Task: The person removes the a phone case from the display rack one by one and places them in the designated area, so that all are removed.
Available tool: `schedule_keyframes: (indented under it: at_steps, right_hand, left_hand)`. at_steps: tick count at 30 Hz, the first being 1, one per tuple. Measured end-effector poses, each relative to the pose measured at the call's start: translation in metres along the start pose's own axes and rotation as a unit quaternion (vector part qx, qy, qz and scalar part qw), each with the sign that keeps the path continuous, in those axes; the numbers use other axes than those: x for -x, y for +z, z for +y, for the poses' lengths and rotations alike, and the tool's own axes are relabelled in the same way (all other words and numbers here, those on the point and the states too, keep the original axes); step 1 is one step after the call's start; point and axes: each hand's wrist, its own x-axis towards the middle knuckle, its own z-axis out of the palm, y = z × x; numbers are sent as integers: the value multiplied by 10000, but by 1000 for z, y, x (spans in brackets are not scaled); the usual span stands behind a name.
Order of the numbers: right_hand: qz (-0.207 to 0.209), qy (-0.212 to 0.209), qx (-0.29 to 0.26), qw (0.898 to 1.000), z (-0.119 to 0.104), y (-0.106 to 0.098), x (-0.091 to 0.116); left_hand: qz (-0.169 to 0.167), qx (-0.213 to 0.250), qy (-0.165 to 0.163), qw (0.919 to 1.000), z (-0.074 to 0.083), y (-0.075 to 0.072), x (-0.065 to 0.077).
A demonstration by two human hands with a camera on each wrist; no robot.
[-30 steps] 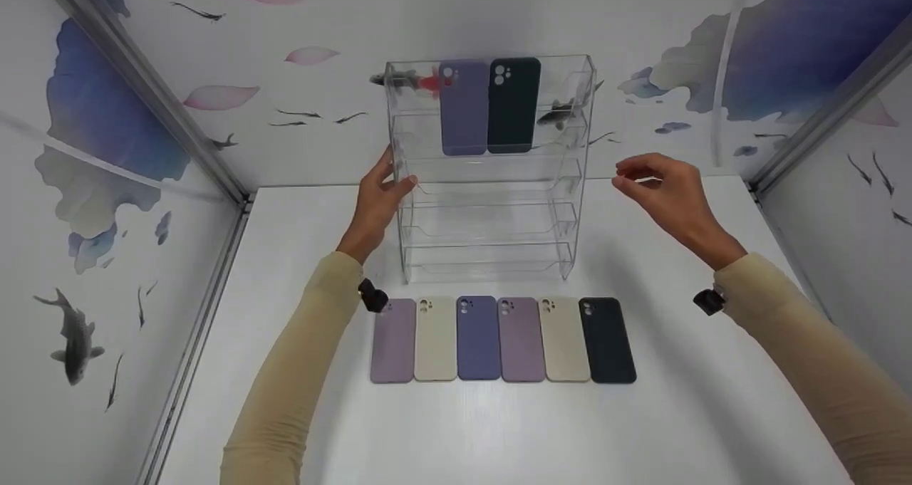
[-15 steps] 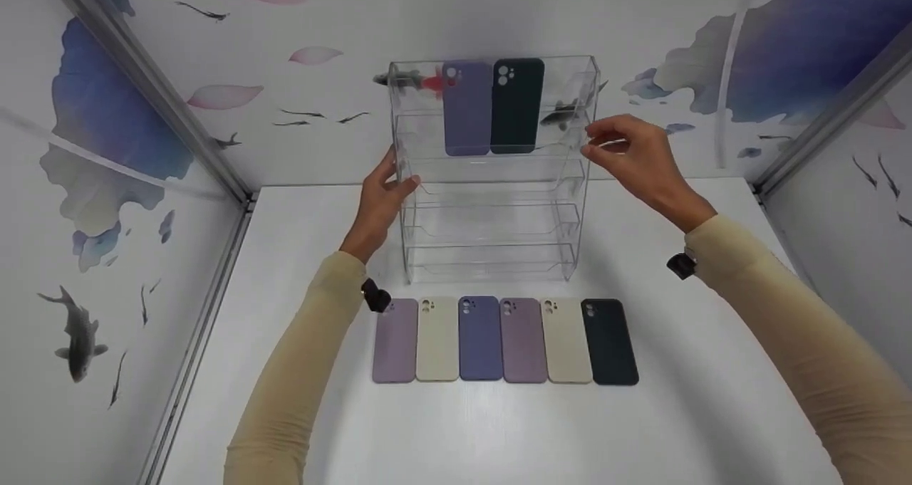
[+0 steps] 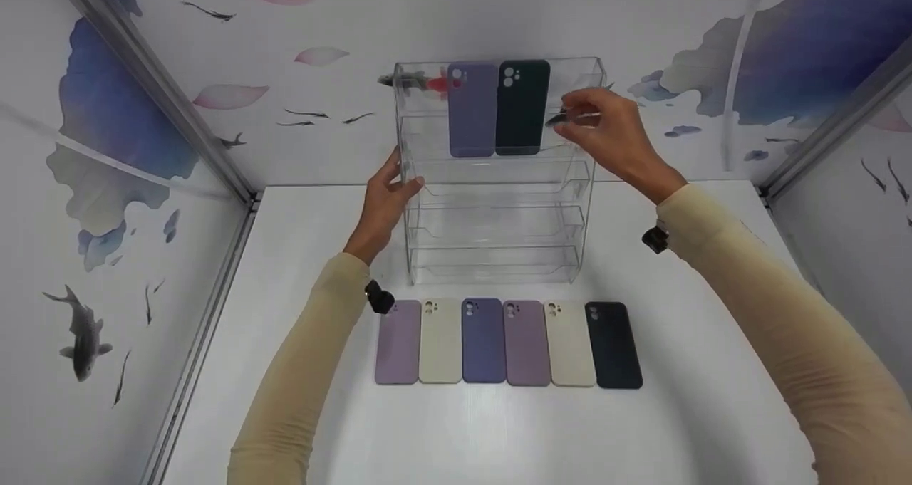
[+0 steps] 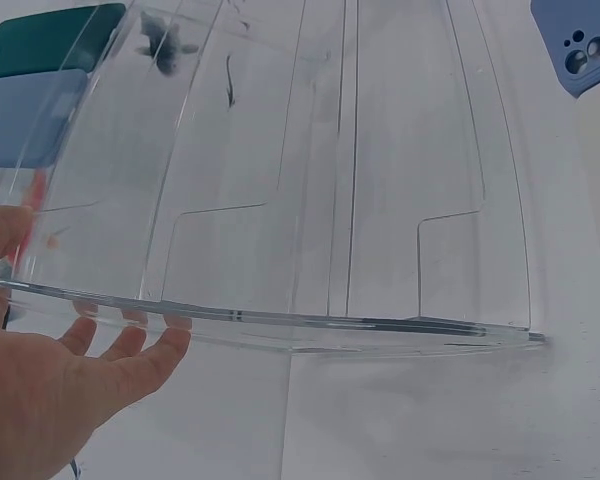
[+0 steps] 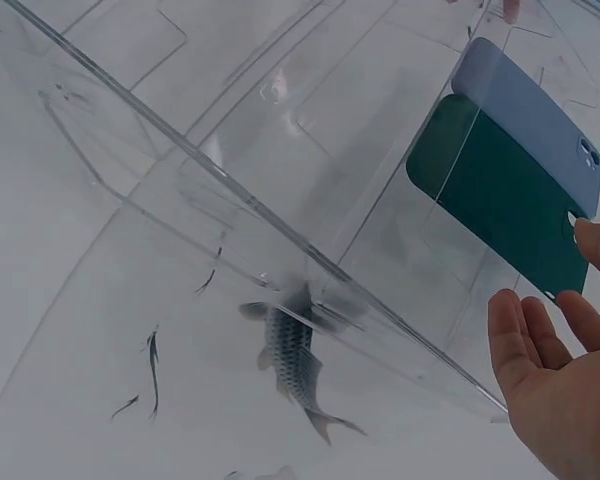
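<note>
A clear acrylic display rack with stepped tiers stands at the back of the table. My left hand grips its left side panel, thumb in front and fingers behind, as the left wrist view also shows. On the top tier a blue-violet phone case and a dark green phone case lean side by side. My right hand is just right of the green case, fingers bent and thumb apart, holding nothing. In the right wrist view, its thumb and fingertips are right at the corner of the green case.
Before the rack lies a row of phone cases: light purple, cream, blue-violet, mauve, another cream and a dark one. Printed walls enclose the white table at the back and sides.
My right hand has moved left and upward, from beyond the rack's right side to beside the green phone case. The left hand keeps its grip on the rack, and the cases have stayed put.
</note>
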Motion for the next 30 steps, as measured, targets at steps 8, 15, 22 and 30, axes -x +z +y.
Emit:
schedule_keyframes:
  at_steps: [8, 15, 22, 30]
  right_hand:
    - [-100, 403, -191, 9990, -10, 5, -21]
    - [-187, 644, -248, 9974, -15, 7, -29]
    - [-80, 585, -233, 9980, -17, 13, -35]
    - [496, 352, -249, 9978, -16, 21, -36]
  left_hand:
    - [31, 58, 84, 9999, -1, -1, 2]
    - [-8, 13, 149, 9999, -3, 1, 3]
    - [-16, 38, 110, 9999, 0, 3, 3]
    - [-42, 157, 202, 9997, -2, 0, 0]
